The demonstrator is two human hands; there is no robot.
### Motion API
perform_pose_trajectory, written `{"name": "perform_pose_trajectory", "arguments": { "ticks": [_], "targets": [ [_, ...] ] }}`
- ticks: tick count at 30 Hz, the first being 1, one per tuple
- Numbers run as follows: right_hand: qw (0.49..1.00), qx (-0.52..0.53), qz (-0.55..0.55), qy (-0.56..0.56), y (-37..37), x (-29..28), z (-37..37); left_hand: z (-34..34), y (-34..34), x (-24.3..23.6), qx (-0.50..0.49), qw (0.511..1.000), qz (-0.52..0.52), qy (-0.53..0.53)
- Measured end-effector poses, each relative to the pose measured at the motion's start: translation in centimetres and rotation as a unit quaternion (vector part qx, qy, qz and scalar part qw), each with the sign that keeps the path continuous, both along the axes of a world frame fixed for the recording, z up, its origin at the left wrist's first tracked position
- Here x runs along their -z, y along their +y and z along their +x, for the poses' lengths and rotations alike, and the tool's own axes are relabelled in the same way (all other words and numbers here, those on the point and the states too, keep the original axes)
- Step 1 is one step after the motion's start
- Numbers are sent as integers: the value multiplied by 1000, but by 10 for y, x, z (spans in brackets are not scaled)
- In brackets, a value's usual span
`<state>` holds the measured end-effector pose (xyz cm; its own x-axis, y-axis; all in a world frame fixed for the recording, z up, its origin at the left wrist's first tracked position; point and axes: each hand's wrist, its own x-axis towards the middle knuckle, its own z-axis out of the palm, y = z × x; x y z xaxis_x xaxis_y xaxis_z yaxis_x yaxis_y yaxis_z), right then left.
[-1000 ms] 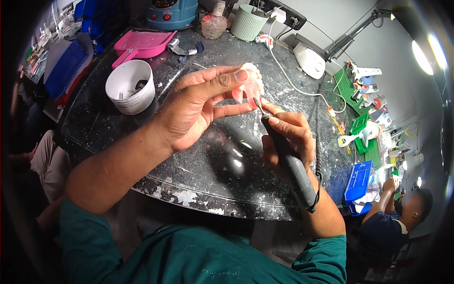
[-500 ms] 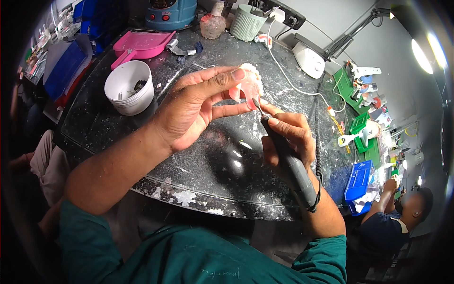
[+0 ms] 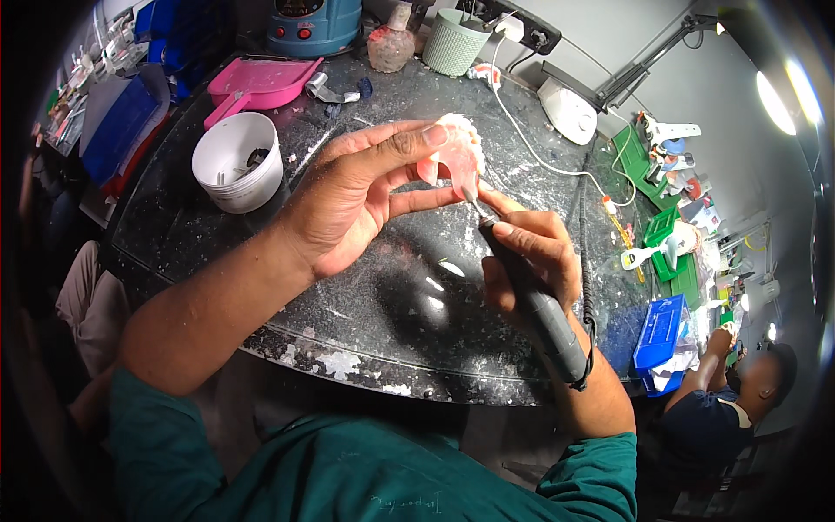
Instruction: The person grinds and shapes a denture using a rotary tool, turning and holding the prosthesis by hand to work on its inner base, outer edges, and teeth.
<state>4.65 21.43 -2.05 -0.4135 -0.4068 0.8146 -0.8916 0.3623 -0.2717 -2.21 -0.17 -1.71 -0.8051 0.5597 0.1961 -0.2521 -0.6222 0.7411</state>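
My left hand (image 3: pixel 357 196) grips a pink denture plate (image 3: pixel 463 157) with white teeth along its upper edge, thumb on the near face and fingers behind and below it. My right hand (image 3: pixel 535 248) is wrapped round a black rotary handpiece (image 3: pixel 548 322) with a coiled cord; its metal tip meets the lower part of the pink plate, and a right finger rests close to the denture. A dark, dust-speckled bench (image 3: pixel 374 322) lies beneath both hands.
A white tub (image 3: pixel 217 161) and pink dustpan (image 3: pixel 252 87) stand left. Behind are a blue appliance (image 3: pixel 313 26), a mesh cup (image 3: pixel 452 43), a white device (image 3: pixel 565 117) and cables. Green and blue bins (image 3: pixel 657 344) line the right, where another person (image 3: pixel 709 409) sits; legs (image 3: pixel 91 304) show at left.
The handpiece and my right hand have shifted slightly downward, with the tip lower against the pink plate. The denture in my left hand has moved very slightly left.
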Motion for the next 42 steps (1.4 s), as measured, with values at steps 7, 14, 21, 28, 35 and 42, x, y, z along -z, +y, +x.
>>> {"name": "perform_pose_trajectory", "arguments": {
  "ticks": [7, 14, 21, 28, 35, 42],
  "targets": [
    [999, 14, -46, -10, -2, 2, 1, -2, -1, 3, 28, 999, 16, 22],
    [998, -13, -56, -6, -1, 3, 2, 2, 0, -3, 12, 1000, 4, 19],
    [1000, -1, -2, -6, 4, 0, 1, 5, 2, -8, 0, 1000, 0, -7],
    [999, 5, -50, -3, -1, 2, 2, 2, 1, -2, 43, 998, 54, -1],
    [1000, 3, -6, -4, 0, -2, 2, -2, 0, 6, 22, 998, 41, -37],
    [999, -4, -47, 0, 0, 1, 1, -1, 3, 3, 39, 997, 56, -47]
  ]
}}
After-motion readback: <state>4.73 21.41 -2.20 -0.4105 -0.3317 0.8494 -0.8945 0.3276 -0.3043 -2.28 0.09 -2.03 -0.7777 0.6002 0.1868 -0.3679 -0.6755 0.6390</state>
